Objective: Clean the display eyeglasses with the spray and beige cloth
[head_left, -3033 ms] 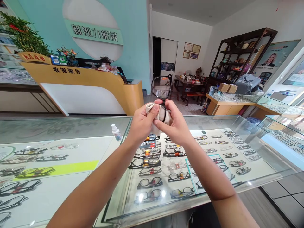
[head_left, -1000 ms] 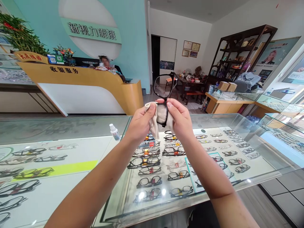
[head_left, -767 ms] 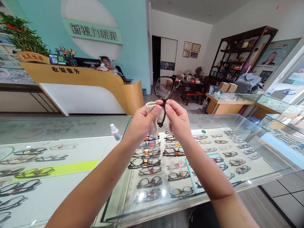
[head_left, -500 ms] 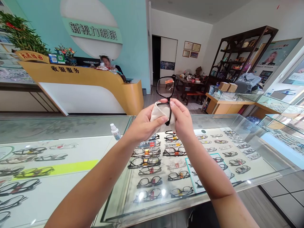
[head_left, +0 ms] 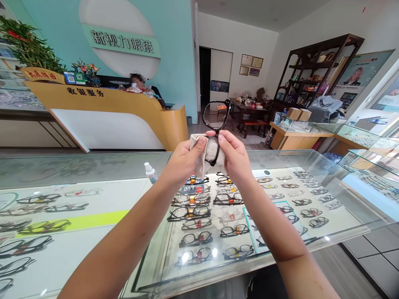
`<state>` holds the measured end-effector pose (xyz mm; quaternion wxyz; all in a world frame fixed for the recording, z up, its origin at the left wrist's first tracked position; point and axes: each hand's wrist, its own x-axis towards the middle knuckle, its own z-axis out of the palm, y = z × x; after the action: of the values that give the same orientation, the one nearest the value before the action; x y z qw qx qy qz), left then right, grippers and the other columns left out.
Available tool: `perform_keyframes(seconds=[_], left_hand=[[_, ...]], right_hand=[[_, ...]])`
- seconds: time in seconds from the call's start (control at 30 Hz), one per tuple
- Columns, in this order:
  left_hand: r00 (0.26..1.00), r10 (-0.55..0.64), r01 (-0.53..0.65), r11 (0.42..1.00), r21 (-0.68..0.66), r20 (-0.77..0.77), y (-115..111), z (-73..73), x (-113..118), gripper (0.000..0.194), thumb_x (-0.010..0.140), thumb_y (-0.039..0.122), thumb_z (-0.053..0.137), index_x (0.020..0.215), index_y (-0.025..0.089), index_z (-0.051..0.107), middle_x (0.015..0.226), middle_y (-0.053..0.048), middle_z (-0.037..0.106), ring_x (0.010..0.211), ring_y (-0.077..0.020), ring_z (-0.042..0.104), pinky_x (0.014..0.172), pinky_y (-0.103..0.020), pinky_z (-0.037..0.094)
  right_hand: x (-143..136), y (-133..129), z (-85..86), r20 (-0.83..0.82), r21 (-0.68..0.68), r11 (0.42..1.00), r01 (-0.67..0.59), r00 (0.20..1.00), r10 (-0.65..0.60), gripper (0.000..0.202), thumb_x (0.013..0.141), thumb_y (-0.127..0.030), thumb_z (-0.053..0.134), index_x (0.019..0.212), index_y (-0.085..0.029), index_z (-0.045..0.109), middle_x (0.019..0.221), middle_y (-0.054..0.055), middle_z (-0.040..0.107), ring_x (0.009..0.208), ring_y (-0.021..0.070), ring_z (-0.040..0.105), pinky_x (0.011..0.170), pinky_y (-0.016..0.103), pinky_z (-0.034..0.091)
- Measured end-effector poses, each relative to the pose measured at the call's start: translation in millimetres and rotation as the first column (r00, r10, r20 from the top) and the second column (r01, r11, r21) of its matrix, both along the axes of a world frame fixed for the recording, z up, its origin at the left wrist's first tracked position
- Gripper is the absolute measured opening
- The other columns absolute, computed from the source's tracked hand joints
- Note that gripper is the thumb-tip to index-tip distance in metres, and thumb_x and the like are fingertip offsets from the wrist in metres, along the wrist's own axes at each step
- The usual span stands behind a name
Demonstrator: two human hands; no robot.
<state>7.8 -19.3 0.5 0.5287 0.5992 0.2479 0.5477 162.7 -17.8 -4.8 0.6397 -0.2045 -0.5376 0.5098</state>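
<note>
**Black-framed glasses (head_left: 215,115) and cloth, held in both hands above a glass-topped table (head_left: 224,270)**

The left hand (head_left: 183,161) is narrowed, its thumb pressing a pale cloth (head_left: 200,162) against the fingers behind. The right hand (head_left: 236,158) is likewise drawn in, pinching the glasses near the bridge. The glasses stand roughly on end between the hands: one lens projects upward, the other is backed by the cloth. I cannot make out the hidden fingers. Both hands are raised over the table, with open air above and to either side. A white bottle (head_left: 150,172) stands on the glass beside the left forearm (head_left: 124,241), which partly covers it. Display frames (head_left: 229,199) lie in rows under the pane. Past the table's far edge, open floor (head_left: 196,132) leads to a reception desk (head_left: 170,124).
</note>
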Motion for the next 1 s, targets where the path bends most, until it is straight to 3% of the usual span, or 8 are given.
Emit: perform_keyframes(seconds=[0.17, 0.27, 0.4, 0.6, 0.7, 0.87, 1.0], left_hand=[[0.998, 0.055, -0.053, 0.997, -0.051, 0.034, 1.2, 1.2, 0.4, 0.063, 0.078, 0.072, 0.093, 0.113, 0.022, 0.08, 0.082, -0.002, 0.077, 0.071, -0.0176, 0.071, 0.065, -0.029, 0.057], [0.999, 0.054, -0.053, 0.997, -0.054, 0.007, 0.7, 1.6, -1.3, 0.066, 0.069, 0.06, 0.103, 0.117, 0.022, 0.078, 0.079, 0.001, 0.073, 0.067, -0.0139, 0.065, 0.061, -0.026, 0.051], [0.999, -0.006, 0.005, 0.999, -0.038, -0.038, -2.5, 3.0, -2.1, 0.071, 0.066, 0.043, 0.107, 0.125, 0.021, 0.074, 0.081, 0.003, 0.07, 0.063, -0.0105, 0.058, 0.058, -0.023, 0.044], [0.987, -0.143, 0.145, 0.989, 0.014, -0.066, -4.4, 3.5, -2.9, 0.065, 0.074, 0.038, 0.102, 0.126, 0.02, 0.068, 0.089, 0.0, 0.07, 0.072, -0.0128, 0.061, 0.065, -0.024, 0.048], [0.989, -0.121, 0.124, 0.992, 0.036, -0.082, -2.3, 0.7, -3.3, 0.066, 0.074, 0.04, 0.103, 0.126, 0.02, 0.068, 0.089, 0.0, 0.07, 0.073, -0.0132, 0.06, 0.066, -0.025, 0.048], [0.997, 0.064, -0.063, 0.997, 0.044, -0.034, 2.2, -6.1, 1.1, 0.071, 0.076, 0.061, 0.099, 0.127, 0.02, 0.072, 0.088, 0.001, 0.072, 0.07, -0.0122, 0.06, 0.067, -0.025, 0.049], [0.988, 0.151, -0.152, 0.986, 0.068, 0.013, 4.9, -9.5, 5.6, 0.065, 0.083, 0.073, 0.088, 0.115, 0.017, 0.076, 0.08, 0.001, 0.069, 0.07, -0.0125, 0.061, 0.067, -0.024, 0.05]], right_hand=[[-2.1, 0.2, -1.2, 0.081, 0.059, 0.998, 0.033, 0.996, -0.038, 0.041, 0.089, -0.064, 0.081, 0.104, -0.026, 0.074, 0.101, 0.001, 0.076, 0.091, 0.0179, 0.068, 0.089, 0.032, 0.061], [-2.0, 1.6, -2.1, 0.094, 0.089, 0.994, 0.059, 0.993, -0.068, 0.039, 0.09, -0.062, 0.08, 0.103, -0.026, 0.076, 0.108, 0.003, 0.075, 0.099, 0.0193, 0.068, 0.094, 0.032, 0.061], [1.3, 5.0, -3.2, 0.065, 0.091, 0.992, 0.087, 0.994, -0.093, 0.037, 0.09, -0.061, 0.081, 0.102, -0.026, 0.079, 0.103, 0.002, 0.073, 0.096, 0.0185, 0.066, 0.092, 0.031, 0.06], [9.2, 1.7, 2.9, 0.062, 0.072, 0.996, 0.055, 0.996, -0.06, 0.032, 0.09, -0.057, 0.082, 0.097, -0.025, 0.077, 0.107, 0.003, 0.073, 0.096, 0.0187, 0.066, 0.09, 0.031, 0.06], [8.7, -1.1, 5.3, 0.07, 0.079, 0.996, 0.034, 0.997, -0.039, 0.032, 0.09, -0.056, 0.081, 0.096, -0.025, 0.075, 0.112, 0.004, 0.073, 0.101, 0.0195, 0.067, 0.094, 0.031, 0.059], [2.2, -2.1, 3.0, 0.083, 0.109, 0.993, 0.044, 0.995, -0.053, 0.03, 0.092, -0.054, 0.079, 0.099, -0.025, 0.077, 0.11, 0.004, 0.07, 0.102, 0.0189, 0.063, 0.091, 0.029, 0.057], [-2.1, -3.6, 2.1, 0.039, 0.093, 0.996, -0.001, 0.999, -0.002, 0.023, 0.094, -0.048, 0.08, 0.094, -0.025, 0.077, 0.106, 0.001, 0.07, 0.095, 0.0155, 0.061, 0.087, 0.026, 0.055]])
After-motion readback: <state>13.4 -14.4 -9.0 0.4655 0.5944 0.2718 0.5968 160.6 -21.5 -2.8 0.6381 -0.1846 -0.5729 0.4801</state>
